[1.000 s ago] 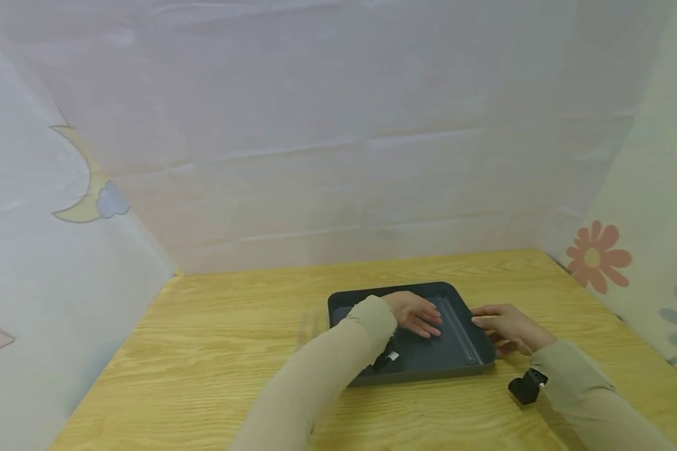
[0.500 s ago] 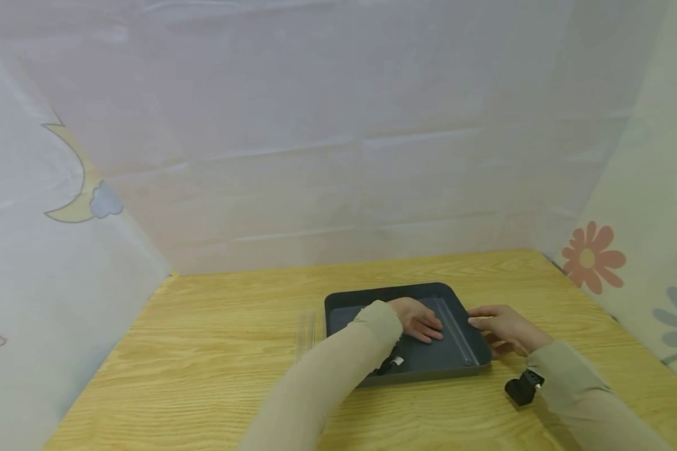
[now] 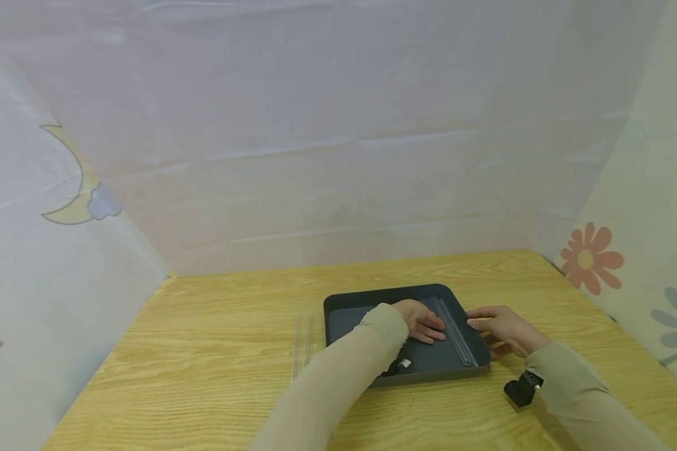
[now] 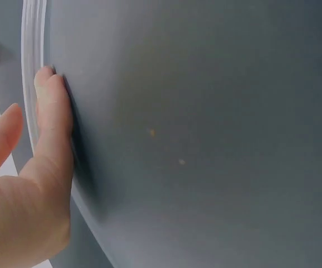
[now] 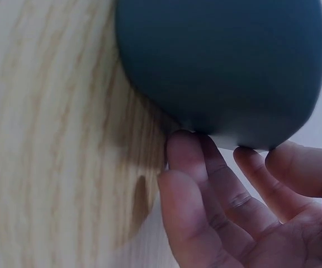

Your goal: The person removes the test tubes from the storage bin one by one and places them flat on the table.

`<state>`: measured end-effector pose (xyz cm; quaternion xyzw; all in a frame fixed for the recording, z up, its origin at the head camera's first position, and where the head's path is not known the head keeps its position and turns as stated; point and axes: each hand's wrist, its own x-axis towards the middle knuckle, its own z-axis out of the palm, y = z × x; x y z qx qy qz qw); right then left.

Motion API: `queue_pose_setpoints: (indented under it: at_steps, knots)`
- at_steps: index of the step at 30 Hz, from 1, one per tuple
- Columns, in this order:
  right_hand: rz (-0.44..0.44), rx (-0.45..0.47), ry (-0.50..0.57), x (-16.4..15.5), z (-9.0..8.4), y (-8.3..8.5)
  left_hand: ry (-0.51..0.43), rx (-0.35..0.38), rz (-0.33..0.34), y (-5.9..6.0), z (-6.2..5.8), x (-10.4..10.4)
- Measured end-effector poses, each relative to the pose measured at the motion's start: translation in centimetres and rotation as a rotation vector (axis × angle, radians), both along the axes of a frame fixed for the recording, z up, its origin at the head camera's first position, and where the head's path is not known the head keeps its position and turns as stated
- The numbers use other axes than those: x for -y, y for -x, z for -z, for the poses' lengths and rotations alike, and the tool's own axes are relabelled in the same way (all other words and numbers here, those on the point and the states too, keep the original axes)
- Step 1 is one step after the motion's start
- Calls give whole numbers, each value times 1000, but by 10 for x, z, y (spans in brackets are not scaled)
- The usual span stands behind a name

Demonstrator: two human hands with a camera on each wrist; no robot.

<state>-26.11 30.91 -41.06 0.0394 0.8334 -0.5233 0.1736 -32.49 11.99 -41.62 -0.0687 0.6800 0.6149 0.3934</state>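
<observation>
A dark grey tray point(image 3: 344, 316) lies on the wooden table point(image 3: 214, 351). Thin clear rods point(image 3: 456, 335) lie along the tray's right side. My left hand point(image 3: 425, 322) lies flat inside the tray, fingers straight, their tips beside the clear rods point(image 4: 32, 84). In the left wrist view the hand point(image 4: 38, 167) presses on the tray floor point(image 4: 206, 139). My right hand point(image 3: 499, 327) is outside the tray's right rim. Its fingers point(image 5: 206, 184) touch the tray's outer wall point(image 5: 222, 61) low down, loosely curved, holding nothing.
More clear rods point(image 3: 303, 343) lie on the table just left of the tray. Cloth walls with a moon point(image 3: 81, 181) and a flower point(image 3: 592, 258) close off the back and both sides. A black wrist camera point(image 3: 521, 388) hangs under my right sleeve.
My left hand has edged slightly right towards the clear rods in the tray. The right hand stays at the rim.
</observation>
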Motion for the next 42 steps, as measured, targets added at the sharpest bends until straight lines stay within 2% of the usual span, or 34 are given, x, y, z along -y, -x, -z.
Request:
queue_pose_setpoints:
  at_steps: [6,12,15,18,22,27,31,35,42]
  knots:
    - [2,1,4,1,2,0,1,-10,-12,-3,-3,-2]
    - [-2,2,2,3,2,-1,24,-67,6,-7,-1,-4]
    - [-1,4,0,5,3,-2,49,-107,-7,-11,0,-7]
    - [-2,3,-1,6,3,-2,71,-138,-51,-14,-2,-11]
    - [3,0,3,7,4,-1,98,-141,-99,-16,-4,-14]
    - [7,-4,12,7,5,1,122,-115,-81,-9,-3,-10]
    - [8,-11,13,6,4,2,106,-111,-93,-2,-4,-3]
    - [5,-20,2,3,3,1,67,-122,-95,-2,-12,7]
    - [6,-23,-11,-1,3,1,-2,-119,-34,-4,-24,19]
